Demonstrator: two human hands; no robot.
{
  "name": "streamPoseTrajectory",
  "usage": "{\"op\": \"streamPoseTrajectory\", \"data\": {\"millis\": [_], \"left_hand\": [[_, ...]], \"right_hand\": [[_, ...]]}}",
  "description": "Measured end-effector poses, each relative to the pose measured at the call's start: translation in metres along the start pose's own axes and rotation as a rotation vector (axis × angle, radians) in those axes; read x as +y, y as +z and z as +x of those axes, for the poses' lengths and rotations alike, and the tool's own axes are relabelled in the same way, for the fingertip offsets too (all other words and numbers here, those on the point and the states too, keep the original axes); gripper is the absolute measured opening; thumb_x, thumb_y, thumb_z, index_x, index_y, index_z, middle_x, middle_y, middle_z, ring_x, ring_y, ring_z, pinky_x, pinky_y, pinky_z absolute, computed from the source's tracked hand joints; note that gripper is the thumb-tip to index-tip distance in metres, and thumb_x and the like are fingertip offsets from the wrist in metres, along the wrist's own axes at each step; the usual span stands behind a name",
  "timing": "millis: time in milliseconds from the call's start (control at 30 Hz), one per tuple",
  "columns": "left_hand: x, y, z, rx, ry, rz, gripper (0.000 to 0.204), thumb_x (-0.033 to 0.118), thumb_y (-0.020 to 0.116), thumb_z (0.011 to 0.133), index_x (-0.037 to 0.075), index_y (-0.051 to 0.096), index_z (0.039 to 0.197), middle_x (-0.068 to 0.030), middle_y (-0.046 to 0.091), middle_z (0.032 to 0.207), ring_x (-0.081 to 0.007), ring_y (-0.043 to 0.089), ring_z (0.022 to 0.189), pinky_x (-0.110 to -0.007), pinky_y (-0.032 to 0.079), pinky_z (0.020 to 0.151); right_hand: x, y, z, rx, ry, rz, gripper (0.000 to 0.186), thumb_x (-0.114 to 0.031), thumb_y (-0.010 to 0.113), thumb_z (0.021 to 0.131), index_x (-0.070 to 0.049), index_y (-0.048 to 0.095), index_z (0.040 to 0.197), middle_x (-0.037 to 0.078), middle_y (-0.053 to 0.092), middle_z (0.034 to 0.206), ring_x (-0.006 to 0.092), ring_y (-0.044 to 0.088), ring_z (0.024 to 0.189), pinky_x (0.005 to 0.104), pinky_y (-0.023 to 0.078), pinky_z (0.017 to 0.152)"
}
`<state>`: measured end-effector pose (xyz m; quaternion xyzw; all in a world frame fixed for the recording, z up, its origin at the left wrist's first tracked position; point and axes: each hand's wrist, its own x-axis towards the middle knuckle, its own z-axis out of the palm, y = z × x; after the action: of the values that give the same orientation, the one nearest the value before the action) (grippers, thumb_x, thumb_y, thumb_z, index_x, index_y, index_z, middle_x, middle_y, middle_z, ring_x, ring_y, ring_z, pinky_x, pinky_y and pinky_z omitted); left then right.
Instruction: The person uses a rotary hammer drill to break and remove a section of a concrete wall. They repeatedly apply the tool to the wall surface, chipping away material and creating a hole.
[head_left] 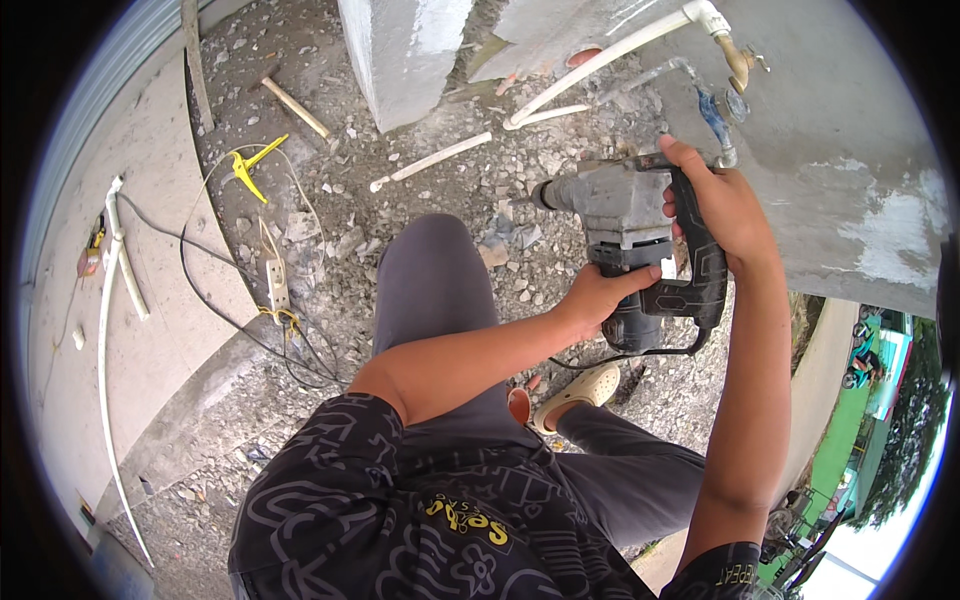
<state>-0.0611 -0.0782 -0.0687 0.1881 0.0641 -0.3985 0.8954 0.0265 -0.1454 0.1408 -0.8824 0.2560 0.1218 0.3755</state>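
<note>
Both my hands hold a grey and black rotary hammer (625, 205) above the rubble, its chuck pointing left. My right hand (728, 208) is wrapped round the black rear handle, thumb extended up along its top. Lower on the body, my left hand (600, 300) grips the tool near its motor housing, the thumb lying across the front and the other fingers mostly hidden behind. Whether a bit sits in the chuck I cannot make out. A black cord (690, 348) loops from the base of the handle back toward my legs.
White pipe with a brass tap (738, 62) runs along the concrete wall (830, 150). A loose pipe piece (432, 162), a hammer (296, 108), a yellow hacksaw (250, 168) and a power strip (277, 285) with tangled cords lie on rubble. Several pipes rest on a board (160, 270).
</note>
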Motion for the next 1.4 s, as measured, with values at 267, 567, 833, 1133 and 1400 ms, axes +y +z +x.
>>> {"op": "streamPoseTrajectory", "data": {"millis": [267, 567, 833, 1133, 1400], "left_hand": [[-0.002, -0.009, 0.004, 0.075, 0.015, 0.0, 0.051, 0.022, 0.087, 0.09, -0.002, 0.064, 0.13, -0.0112, 0.074, 0.119, -0.0207, 0.074, 0.104, -0.038, 0.062, 0.088], [0.002, -0.01, 0.002, 0.05, 0.018, 0.026, 0.052, 0.02, 0.086, 0.091, -0.002, 0.062, 0.132, -0.011, 0.072, 0.123, -0.0193, 0.072, 0.108, -0.038, 0.061, 0.092], [0.0, -0.014, 0.011, 0.109, -0.016, -0.027, 0.051, 0.024, 0.089, 0.089, -0.004, 0.068, 0.126, -0.0115, 0.075, 0.117, -0.0187, 0.073, 0.102, -0.036, 0.059, 0.088], [0.001, -0.02, 0.03, 0.141, 0.023, -0.119, 0.047, 0.019, 0.086, 0.091, 0.002, 0.063, 0.128, -0.0078, 0.074, 0.115, -0.0185, 0.074, 0.099, -0.038, 0.062, 0.086], [-0.001, -0.023, 0.038, 0.149, 0.028, -0.082, 0.05, 0.021, 0.087, 0.09, 0.001, 0.062, 0.129, -0.0094, 0.074, 0.117, -0.0193, 0.074, 0.102, -0.039, 0.062, 0.088]], "right_hand": [[0.009, 0.011, 0.018, -0.022, 0.046, -0.05, 0.062, -0.061, 0.077, 0.088, 0.001, 0.071, 0.093, 0.008, 0.066, 0.073, 0.0161, 0.063, 0.057, 0.0307, 0.051, 0.053], [0.007, 0.006, 0.019, -0.022, -0.004, -0.024, 0.06, -0.058, 0.077, 0.09, 0.002, 0.072, 0.096, 0.007, 0.066, 0.073, 0.0151, 0.064, 0.058, 0.0301, 0.052, 0.053], [0.011, 0.018, 0.035, -0.023, 0.023, -0.087, 0.062, -0.06, 0.077, 0.088, 0.001, 0.071, 0.085, 0.008, 0.065, 0.07, 0.0163, 0.063, 0.057, 0.0311, 0.051, 0.053], [0.012, 0.024, 0.062, -0.031, -0.011, -0.187, 0.07, -0.064, 0.075, 0.085, 0.004, 0.068, 0.07, 0.01, 0.065, 0.063, 0.0194, 0.063, 0.053, 0.0333, 0.051, 0.054], [0.018, 0.02, 0.078, -0.044, -0.016, -0.148, 0.069, -0.062, 0.076, 0.085, 0.006, 0.068, 0.074, 0.011, 0.066, 0.067, 0.0201, 0.064, 0.054, 0.0337, 0.052, 0.054]]}}
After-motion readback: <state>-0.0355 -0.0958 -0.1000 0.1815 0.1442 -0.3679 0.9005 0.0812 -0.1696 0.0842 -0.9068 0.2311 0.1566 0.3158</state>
